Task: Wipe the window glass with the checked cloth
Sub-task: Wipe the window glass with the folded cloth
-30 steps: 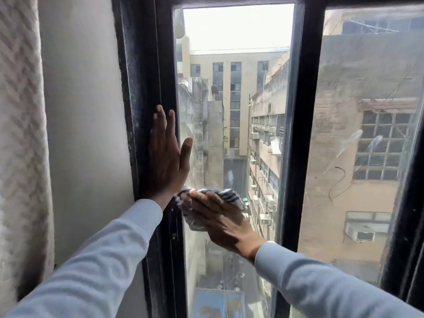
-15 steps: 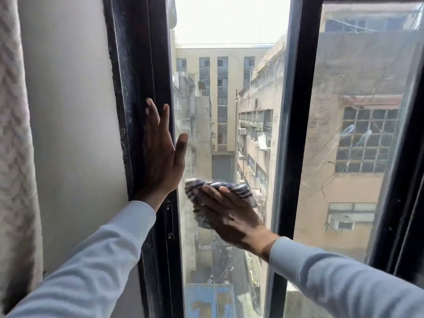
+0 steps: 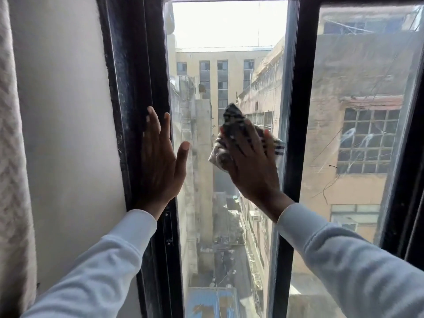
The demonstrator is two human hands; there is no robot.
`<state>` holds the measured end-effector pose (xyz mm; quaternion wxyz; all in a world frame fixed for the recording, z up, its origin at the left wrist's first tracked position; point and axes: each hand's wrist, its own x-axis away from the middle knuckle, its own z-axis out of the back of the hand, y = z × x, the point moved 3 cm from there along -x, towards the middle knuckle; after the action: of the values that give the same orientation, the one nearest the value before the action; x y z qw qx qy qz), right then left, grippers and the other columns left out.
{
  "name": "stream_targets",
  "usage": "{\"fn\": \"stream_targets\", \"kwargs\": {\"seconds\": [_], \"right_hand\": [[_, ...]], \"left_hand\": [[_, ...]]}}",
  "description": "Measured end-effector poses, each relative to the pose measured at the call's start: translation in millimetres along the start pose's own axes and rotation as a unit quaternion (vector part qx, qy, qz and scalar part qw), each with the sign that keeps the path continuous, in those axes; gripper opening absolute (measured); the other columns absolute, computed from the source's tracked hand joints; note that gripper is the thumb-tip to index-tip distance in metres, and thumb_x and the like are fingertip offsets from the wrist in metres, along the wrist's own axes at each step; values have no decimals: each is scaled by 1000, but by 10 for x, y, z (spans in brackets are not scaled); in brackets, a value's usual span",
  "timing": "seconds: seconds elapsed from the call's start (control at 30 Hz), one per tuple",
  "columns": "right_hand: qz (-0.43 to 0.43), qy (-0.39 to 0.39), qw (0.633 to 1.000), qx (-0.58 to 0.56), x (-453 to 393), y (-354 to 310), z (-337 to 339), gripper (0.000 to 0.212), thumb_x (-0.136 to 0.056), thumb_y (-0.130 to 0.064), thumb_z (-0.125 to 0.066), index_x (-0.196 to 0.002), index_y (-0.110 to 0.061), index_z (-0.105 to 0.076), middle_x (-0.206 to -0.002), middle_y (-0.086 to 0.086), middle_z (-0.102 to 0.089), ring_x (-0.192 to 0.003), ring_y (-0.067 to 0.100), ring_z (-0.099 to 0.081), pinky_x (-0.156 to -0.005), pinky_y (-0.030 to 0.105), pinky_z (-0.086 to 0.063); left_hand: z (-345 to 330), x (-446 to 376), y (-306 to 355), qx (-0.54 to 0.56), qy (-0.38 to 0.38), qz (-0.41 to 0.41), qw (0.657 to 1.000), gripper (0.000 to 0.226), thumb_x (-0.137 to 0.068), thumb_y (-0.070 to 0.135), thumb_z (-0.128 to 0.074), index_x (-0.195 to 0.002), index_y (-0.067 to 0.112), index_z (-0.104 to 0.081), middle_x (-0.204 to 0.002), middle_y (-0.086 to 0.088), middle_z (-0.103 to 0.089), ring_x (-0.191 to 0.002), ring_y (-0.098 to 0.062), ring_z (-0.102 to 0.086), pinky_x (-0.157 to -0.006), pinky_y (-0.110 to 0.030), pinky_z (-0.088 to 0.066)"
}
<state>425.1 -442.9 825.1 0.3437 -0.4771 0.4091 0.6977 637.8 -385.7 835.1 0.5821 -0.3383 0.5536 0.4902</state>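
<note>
While the right hand (image 3: 251, 166) presses a crumpled dark-and-white checked cloth (image 3: 231, 125) flat against the narrow clear window glass (image 3: 229, 226), its fingers (image 3: 267, 138) are spread wide over the fabric, pinning it to the pane rather than curling round it. The cloth sits about halfway up the glass, toward the right side, with one striped corner poking out just beside the black vertical frame bar (image 3: 291, 111) that divides this pane from the wider pane (image 3: 358, 134) on the right. A peak of the cloth stands above the fingertips, and a bunched part shows to the left of the hand.

The left hand (image 3: 160, 161) lies flat and open, holding nothing, its palm on the black window frame (image 3: 135, 88) at the left edge of the glass, the fingers (image 3: 152, 120) pointing up and the thumb reaching onto the pane. The two hands are near each other but apart. Both arms wear pale grey long sleeves (image 3: 344, 260).

Left of the frame is a plain white wall (image 3: 68, 111), and a pale textured curtain (image 3: 11, 157) hangs at the far left. Through the glass, tan buildings and a narrow alley far below are seen.
</note>
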Motion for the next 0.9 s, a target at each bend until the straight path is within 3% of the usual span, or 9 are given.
{"fn": "stream_targets", "kwargs": {"seconds": [0.07, 0.17, 0.23, 0.37, 0.5, 0.63, 0.7, 0.8, 0.9], "right_hand": [[-43, -7, 999, -25, 277, -209, -19, 57, -113, -45, -45, -166, -26, -39, -182, -1, -17, -168, 35, -19, -130, 66, -17], [281, -53, 958, -14, 832, -632, -89, 53, -107, -39, -58, -159, -32, -53, -172, -4, -43, -161, 28, -40, -127, 56, -32], [360, -35, 932, -18, 659, -536, -92, 51, -99, -32, -69, -150, -34, -65, -158, -8, -61, -148, 24, -56, -112, 44, -50], [187, -16, 979, -79, 560, -435, -11, 37, -111, -19, -53, -137, -31, -76, -150, -6, -68, -129, 30, -48, -87, 42, -58], [218, -83, 970, -67, 1325, -251, 179, 33, -97, -15, -62, -118, -32, -81, -148, -7, -70, -134, 29, -60, -92, 40, -61], [4, -8, 994, -109, 1268, 977, 590, 50, -101, -20, -73, -150, -21, -62, -167, 0, -50, -144, 31, -51, -114, 45, -49], [-85, 34, 994, -59, 1110, 1684, 691, 59, -109, -33, -60, -164, -19, -46, -177, -2, -27, -158, 34, -37, -127, 48, -30], [-221, -31, 974, -37, 1051, 2338, 534, 62, -112, -36, -40, -170, -18, -30, -181, 8, -16, -168, 36, -16, -132, 60, -20], [-51, -122, 991, -3, 1542, 2045, 168, 65, -107, -34, -46, -169, -20, -31, -179, 7, -25, -169, 31, -8, -131, 62, -17]], "left_hand": [[-8, -1, 2, 4, -3, 14, 1000, 83, -109, 66, -19, -177, 21, -6, -185, -11, 8, -174, -24, 1, -139, -47, -5], [-19, 1, -3, -7, -8, 11, 1000, 85, -107, 70, -17, -177, 26, -2, -185, -8, 13, -174, -23, 4, -139, -49, -6], [-31, 2, -17, -14, -3, -3, 1000, 84, -106, 72, -18, -176, 30, 4, -184, -3, 18, -174, -23, 4, -139, -50, -7], [-45, -4, -10, -23, -4, 1, 1000, 91, -106, 73, -21, -177, 18, -4, -185, -14, 8, -174, -29, -1, -139, -49, -7], [12, -45, 71, 11, 3, 40, 999, 95, -106, 71, -33, -175, 9, -12, -185, -17, 2, -173, -31, -3, -139, -47, -5], [-184, 4, 637, -67, 1, -47, 997, 91, -104, 46, -57, -175, 9, -14, -185, -16, -2, -173, -32, -9, -138, -46, -12], [-455, 6, 1171, -78, -45, -102, 991, 92, -104, 47, -56, -177, 16, -9, -186, -8, 6, -174, -26, -5, -134, -45, -10], [-893, -9, 1867, -117, -85, -187, 972, 87, -110, 57, -41, -178, 17, -4, -187, -4, 4, -174, -21, -7, -136, -45, -5], [-1139, 9, 2135, -175, -76, -207, 959, 77, -116, 56, -27, -177, 12, -11, -186, -7, -6, -172, -21, -13, -136, -51, -14]]}}
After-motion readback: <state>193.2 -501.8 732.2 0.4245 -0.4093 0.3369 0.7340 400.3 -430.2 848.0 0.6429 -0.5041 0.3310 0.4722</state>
